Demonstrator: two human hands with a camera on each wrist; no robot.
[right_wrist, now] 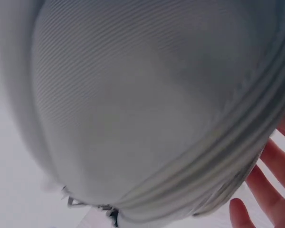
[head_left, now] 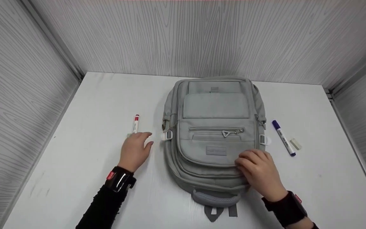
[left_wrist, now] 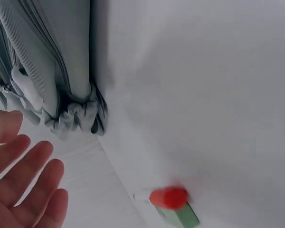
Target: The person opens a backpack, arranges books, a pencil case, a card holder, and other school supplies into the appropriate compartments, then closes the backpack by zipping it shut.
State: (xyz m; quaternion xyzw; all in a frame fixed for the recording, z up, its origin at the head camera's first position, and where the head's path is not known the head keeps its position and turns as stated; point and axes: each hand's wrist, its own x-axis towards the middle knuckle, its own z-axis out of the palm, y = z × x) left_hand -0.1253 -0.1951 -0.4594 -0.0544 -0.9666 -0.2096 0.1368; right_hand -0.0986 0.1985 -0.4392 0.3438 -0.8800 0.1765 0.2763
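Note:
A grey-green backpack [head_left: 216, 136] lies front up on the white table, its carry handle [head_left: 216, 198] toward the person. My right hand [head_left: 260, 173] is at its lower right, bent fingertips touching the front pocket's edge; in the right wrist view the spread fingers [right_wrist: 266, 190] pass partly behind the bag. My left hand [head_left: 135, 151] hovers beside the bag's left side with nothing in it, fingers loosely spread. Just beyond it lie a red-capped marker [head_left: 136, 122] and a small pale green block [left_wrist: 185, 216], mostly covered by the hand in the head view.
Right of the backpack lie a blue-capped marker [head_left: 284, 138] and a small whitish block [head_left: 295, 143]. Wood-grain panels [head_left: 170, 38] enclose the table [head_left: 84, 111] at the back and both sides. White strap buckles [head_left: 167, 135] stick out from the bag's sides.

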